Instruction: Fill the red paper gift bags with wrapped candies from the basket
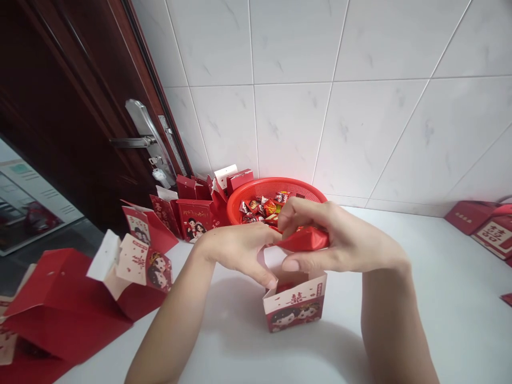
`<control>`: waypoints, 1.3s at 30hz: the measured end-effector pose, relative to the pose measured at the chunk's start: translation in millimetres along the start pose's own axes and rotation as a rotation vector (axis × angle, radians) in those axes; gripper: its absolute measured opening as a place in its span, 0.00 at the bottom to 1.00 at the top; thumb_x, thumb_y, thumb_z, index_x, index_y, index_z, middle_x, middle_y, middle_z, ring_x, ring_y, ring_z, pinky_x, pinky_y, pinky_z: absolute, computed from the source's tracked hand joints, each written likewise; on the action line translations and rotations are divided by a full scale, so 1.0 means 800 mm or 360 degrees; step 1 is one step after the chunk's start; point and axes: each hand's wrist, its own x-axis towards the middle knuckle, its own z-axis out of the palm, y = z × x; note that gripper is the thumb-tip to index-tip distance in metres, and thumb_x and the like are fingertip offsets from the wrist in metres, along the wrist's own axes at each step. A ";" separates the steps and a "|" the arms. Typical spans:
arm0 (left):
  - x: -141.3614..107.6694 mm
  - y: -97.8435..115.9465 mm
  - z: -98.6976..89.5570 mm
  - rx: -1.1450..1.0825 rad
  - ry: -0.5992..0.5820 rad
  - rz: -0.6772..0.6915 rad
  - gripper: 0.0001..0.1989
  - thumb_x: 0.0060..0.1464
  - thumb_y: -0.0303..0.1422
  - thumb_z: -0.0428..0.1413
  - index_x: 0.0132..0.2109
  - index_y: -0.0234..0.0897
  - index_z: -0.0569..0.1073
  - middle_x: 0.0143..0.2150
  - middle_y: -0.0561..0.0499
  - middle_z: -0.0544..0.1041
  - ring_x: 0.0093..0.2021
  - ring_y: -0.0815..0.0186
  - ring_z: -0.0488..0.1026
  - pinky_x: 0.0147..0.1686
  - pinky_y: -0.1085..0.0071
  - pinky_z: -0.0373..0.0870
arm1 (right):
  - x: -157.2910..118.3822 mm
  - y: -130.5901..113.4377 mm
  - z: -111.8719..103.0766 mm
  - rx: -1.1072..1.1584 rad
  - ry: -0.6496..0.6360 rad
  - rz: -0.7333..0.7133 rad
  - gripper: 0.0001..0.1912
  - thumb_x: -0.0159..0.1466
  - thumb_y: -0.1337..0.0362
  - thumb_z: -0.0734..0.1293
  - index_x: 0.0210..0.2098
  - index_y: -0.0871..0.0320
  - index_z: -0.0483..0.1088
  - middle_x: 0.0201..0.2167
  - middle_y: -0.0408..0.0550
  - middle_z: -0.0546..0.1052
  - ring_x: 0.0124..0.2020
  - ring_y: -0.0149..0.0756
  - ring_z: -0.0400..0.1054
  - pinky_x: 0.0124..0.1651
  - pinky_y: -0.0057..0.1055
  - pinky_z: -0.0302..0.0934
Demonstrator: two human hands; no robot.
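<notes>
We pinch a crumpled glossy red packet [304,239] in our right hand [340,234] above an open red-and-cream paper gift box [294,302] on the white table [440,288], our left hand [236,249] curled at its rim, with wrapped sweets [260,209] filling a round red plastic basket [276,186] and more red boxes [194,214] standing beyond.

**Two bare forearms and hands, no sleeves in view**

The left forearm [176,314] enters at 7 o'clock and the right forearm [394,325] at 5 o'clock, both smooth and slim. The left hand [236,250] and right hand [340,237] have slender, tapering fingers; the right thumbnail [290,265] is short, rounded and glossy.
</notes>
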 end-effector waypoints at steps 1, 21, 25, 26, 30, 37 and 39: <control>0.000 -0.001 0.000 0.0013 -0.0040 -0.0008 0.21 0.44 0.44 0.69 0.44 0.41 0.78 0.37 0.52 0.80 0.42 0.57 0.78 0.45 0.67 0.72 | 0.001 0.000 0.001 0.0012 0.0043 -0.0017 0.13 0.63 0.57 0.74 0.40 0.56 0.69 0.32 0.42 0.75 0.30 0.31 0.66 0.31 0.28 0.58; 0.002 0.014 -0.003 0.0112 -0.0131 -0.0229 0.24 0.47 0.36 0.67 0.53 0.46 0.80 0.43 0.55 0.83 0.37 0.64 0.80 0.39 0.72 0.72 | -0.008 0.007 -0.012 -0.0166 -0.0071 0.0066 0.07 0.65 0.60 0.72 0.41 0.56 0.76 0.39 0.46 0.81 0.39 0.37 0.76 0.42 0.32 0.69; 0.007 0.016 0.002 0.0186 0.0031 -0.0295 0.25 0.45 0.34 0.67 0.53 0.45 0.82 0.41 0.54 0.85 0.34 0.63 0.79 0.34 0.72 0.71 | -0.021 0.016 -0.027 -0.0209 0.0066 0.0190 0.15 0.64 0.52 0.73 0.44 0.55 0.77 0.42 0.49 0.81 0.41 0.40 0.76 0.45 0.36 0.72; 0.008 0.014 0.003 0.0191 0.0086 -0.0299 0.24 0.45 0.34 0.67 0.53 0.44 0.82 0.42 0.53 0.85 0.35 0.62 0.80 0.35 0.71 0.72 | -0.024 0.019 -0.030 -0.0218 0.0075 0.0217 0.18 0.62 0.50 0.74 0.46 0.55 0.77 0.43 0.49 0.81 0.43 0.42 0.77 0.47 0.37 0.73; 0.013 0.005 0.002 0.0116 0.0351 -0.0210 0.21 0.45 0.33 0.66 0.49 0.41 0.84 0.45 0.51 0.85 0.43 0.57 0.81 0.41 0.68 0.75 | -0.033 0.031 -0.041 -0.0247 0.0002 0.0322 0.32 0.57 0.44 0.76 0.55 0.52 0.74 0.50 0.52 0.80 0.50 0.49 0.76 0.52 0.43 0.72; 0.017 -0.003 -0.001 -0.0104 0.0671 -0.0096 0.17 0.45 0.30 0.64 0.45 0.39 0.85 0.42 0.49 0.86 0.43 0.55 0.82 0.43 0.64 0.78 | -0.034 0.047 -0.048 -0.0284 0.0066 0.0313 0.40 0.57 0.46 0.76 0.65 0.48 0.65 0.61 0.53 0.73 0.59 0.53 0.70 0.57 0.47 0.69; 0.016 -0.003 -0.002 -0.0190 0.0761 -0.0009 0.16 0.45 0.30 0.64 0.43 0.39 0.85 0.43 0.49 0.86 0.45 0.55 0.82 0.44 0.64 0.79 | -0.033 0.048 -0.048 -0.0307 0.0131 0.0343 0.39 0.57 0.48 0.76 0.65 0.47 0.65 0.61 0.52 0.73 0.61 0.53 0.68 0.56 0.46 0.69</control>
